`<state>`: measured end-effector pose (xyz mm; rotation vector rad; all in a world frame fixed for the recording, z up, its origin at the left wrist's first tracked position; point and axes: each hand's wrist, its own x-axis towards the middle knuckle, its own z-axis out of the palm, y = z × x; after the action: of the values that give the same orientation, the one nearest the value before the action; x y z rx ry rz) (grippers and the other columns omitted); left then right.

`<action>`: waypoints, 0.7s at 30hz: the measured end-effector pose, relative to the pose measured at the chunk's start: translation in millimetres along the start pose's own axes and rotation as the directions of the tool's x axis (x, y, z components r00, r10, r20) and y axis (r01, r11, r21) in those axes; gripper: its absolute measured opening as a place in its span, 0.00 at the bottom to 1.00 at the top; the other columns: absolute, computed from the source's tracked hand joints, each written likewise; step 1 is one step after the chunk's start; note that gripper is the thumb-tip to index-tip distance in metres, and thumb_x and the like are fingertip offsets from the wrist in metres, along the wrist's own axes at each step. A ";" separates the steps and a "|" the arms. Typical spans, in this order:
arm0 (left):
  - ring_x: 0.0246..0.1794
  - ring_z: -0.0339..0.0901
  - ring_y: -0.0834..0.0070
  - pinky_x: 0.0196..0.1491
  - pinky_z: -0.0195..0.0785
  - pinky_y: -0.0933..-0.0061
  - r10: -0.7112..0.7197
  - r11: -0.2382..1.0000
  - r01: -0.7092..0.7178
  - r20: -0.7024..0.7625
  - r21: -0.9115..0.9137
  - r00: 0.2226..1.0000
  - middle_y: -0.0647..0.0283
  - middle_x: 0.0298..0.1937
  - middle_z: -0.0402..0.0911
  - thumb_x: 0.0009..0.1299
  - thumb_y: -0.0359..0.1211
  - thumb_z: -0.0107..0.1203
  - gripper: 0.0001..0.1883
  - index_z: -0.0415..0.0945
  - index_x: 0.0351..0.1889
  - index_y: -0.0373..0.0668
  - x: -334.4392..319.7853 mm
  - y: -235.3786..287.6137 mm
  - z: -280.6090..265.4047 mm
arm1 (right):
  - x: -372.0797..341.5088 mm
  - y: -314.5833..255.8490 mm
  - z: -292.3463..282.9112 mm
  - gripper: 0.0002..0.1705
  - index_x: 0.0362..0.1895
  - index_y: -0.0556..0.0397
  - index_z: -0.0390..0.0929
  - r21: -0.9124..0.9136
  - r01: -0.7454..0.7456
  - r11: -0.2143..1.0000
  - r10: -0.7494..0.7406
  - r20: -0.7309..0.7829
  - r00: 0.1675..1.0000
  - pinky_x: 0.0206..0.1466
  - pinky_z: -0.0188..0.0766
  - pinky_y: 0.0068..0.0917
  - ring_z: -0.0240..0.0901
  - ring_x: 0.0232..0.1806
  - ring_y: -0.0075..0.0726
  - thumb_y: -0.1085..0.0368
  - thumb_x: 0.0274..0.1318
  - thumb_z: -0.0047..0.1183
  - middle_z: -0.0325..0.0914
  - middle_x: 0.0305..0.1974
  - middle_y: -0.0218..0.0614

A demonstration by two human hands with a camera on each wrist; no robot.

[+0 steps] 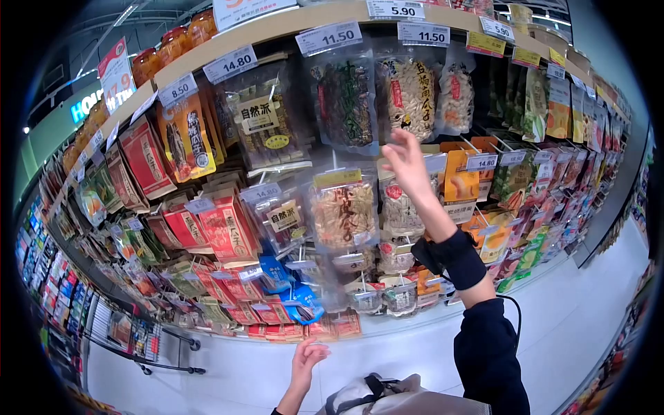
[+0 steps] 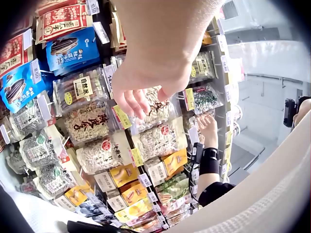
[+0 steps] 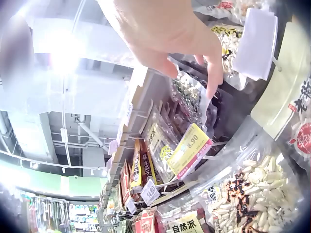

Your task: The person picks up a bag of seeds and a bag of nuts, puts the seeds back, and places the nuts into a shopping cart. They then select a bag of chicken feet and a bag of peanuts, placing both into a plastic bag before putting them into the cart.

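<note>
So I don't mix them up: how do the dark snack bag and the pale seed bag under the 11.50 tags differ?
The dark snack bag shows blackish contents, the pale seed bag cream seeds. The dark one's lettering is green, the pale one's black. In the head view, the dark one hangs left of the pale one. Both are clear pouches.

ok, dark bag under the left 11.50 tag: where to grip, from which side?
I'd pinch the bottom margin of the dark bag, from the front and slightly below. It hangs upright, that strip looks flat below the bulging contents, and the pale bag crowds its right side. The right hand is near that lower corner.
</note>
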<state>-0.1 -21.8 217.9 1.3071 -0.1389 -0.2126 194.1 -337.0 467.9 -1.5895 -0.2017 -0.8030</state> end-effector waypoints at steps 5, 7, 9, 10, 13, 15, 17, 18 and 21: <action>0.42 0.73 0.67 0.47 0.65 0.71 -0.014 0.999 0.013 -0.022 -0.040 1.000 0.54 0.42 0.73 0.64 0.31 0.47 0.20 0.57 0.53 0.40 3.7 -3.0 -5.8 | -54.5 -33.8 -11.2 0.26 0.56 0.56 0.54 0.242 0.135 0.961 -0.157 0.071 0.985 0.44 0.69 0.26 0.59 0.54 0.36 0.65 0.54 0.44 0.56 0.55 0.41; 0.41 0.73 0.68 0.46 0.65 0.71 0.006 0.999 -0.008 -0.038 -0.039 0.999 0.56 0.41 0.73 0.64 0.31 0.47 0.19 0.58 0.53 0.40 5.5 -0.3 -4.4 | -87.0 -37.5 -12.0 0.25 0.56 0.56 0.54 0.310 0.110 0.944 -0.158 0.136 0.978 0.44 0.69 0.27 0.59 0.54 0.36 0.65 0.54 0.44 0.56 0.55 0.41; 0.40 0.73 0.69 0.46 0.65 0.69 0.019 0.999 -0.020 -0.062 -0.025 0.998 0.57 0.40 0.73 0.64 0.33 0.47 0.19 0.58 0.52 0.41 6.3 -2.2 -5.2 | -124.4 -27.4 -7.9 0.24 0.55 0.56 0.54 0.311 0.016 0.950 -0.093 0.235 0.968 0.44 0.69 0.27 0.60 0.53 0.35 0.65 0.55 0.42 0.57 0.54 0.40; 0.40 0.73 0.70 0.46 0.65 0.69 0.017 0.999 -0.019 -0.078 -0.037 0.997 0.58 0.40 0.73 0.65 0.32 0.46 0.18 0.59 0.52 0.41 5.5 -0.6 -4.1 | -145.1 -9.7 -4.9 0.24 0.55 0.56 0.54 0.293 -0.092 0.952 0.001 0.297 0.955 0.43 0.69 0.26 0.61 0.52 0.34 0.65 0.55 0.43 0.58 0.53 0.39; 0.41 0.73 0.71 0.46 0.65 0.72 0.029 0.999 -0.033 -0.081 -0.040 0.996 0.57 0.41 0.73 0.66 0.30 0.44 0.18 0.57 0.53 0.39 2.0 -0.6 -6.2 | -214.1 60.8 9.6 0.22 0.54 0.56 0.55 0.207 -0.361 0.909 0.249 0.424 0.871 0.43 0.71 0.28 0.64 0.49 0.34 0.66 0.55 0.43 0.60 0.51 0.41; 0.40 0.73 0.70 0.46 0.65 0.73 0.022 0.999 -0.025 -0.107 -0.031 0.994 0.57 0.41 0.73 0.66 0.30 0.43 0.17 0.58 0.52 0.39 -2.3 0.9 -9.3 | -257.6 98.5 12.9 0.22 0.54 0.54 0.55 0.082 -0.401 0.912 0.313 0.494 0.811 0.43 0.71 0.27 0.64 0.49 0.32 0.68 0.55 0.44 0.61 0.50 0.40; 0.41 0.73 0.70 0.46 0.65 0.73 0.011 1.000 -0.013 -0.136 -0.017 0.991 0.57 0.40 0.73 0.66 0.30 0.43 0.17 0.58 0.52 0.39 -8.3 1.1 -14.6 | -287.5 114.4 15.7 0.22 0.53 0.55 0.57 0.105 -0.442 0.891 0.337 0.501 0.797 0.42 0.69 0.25 0.66 0.46 0.29 0.67 0.54 0.46 0.62 0.49 0.36; 0.40 0.73 0.70 0.46 0.65 0.72 0.002 1.000 -0.005 -0.158 -0.022 0.987 0.57 0.40 0.74 0.66 0.31 0.44 0.16 0.59 0.51 0.39 -12.1 -0.7 -18.5 | -294.9 112.4 18.2 0.21 0.52 0.55 0.58 0.114 -0.467 0.877 0.354 0.504 0.788 0.41 0.69 0.24 0.67 0.44 0.28 0.66 0.54 0.47 0.63 0.48 0.35; 0.38 0.74 0.71 0.45 0.66 0.71 -0.028 0.999 0.020 -0.216 -0.040 0.976 0.58 0.39 0.74 0.65 0.32 0.46 0.16 0.60 0.50 0.40 -23.0 -7.3 -31.9 | -310.3 104.3 23.2 0.20 0.51 0.55 0.60 0.104 -0.596 0.796 0.482 0.487 0.728 0.41 0.69 0.23 0.68 0.44 0.28 0.69 0.54 0.45 0.64 0.48 0.36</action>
<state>-16.0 11.8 203.1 1.2864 0.0656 -0.0918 31.6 -238.9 200.1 -1.4488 -0.1371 0.0588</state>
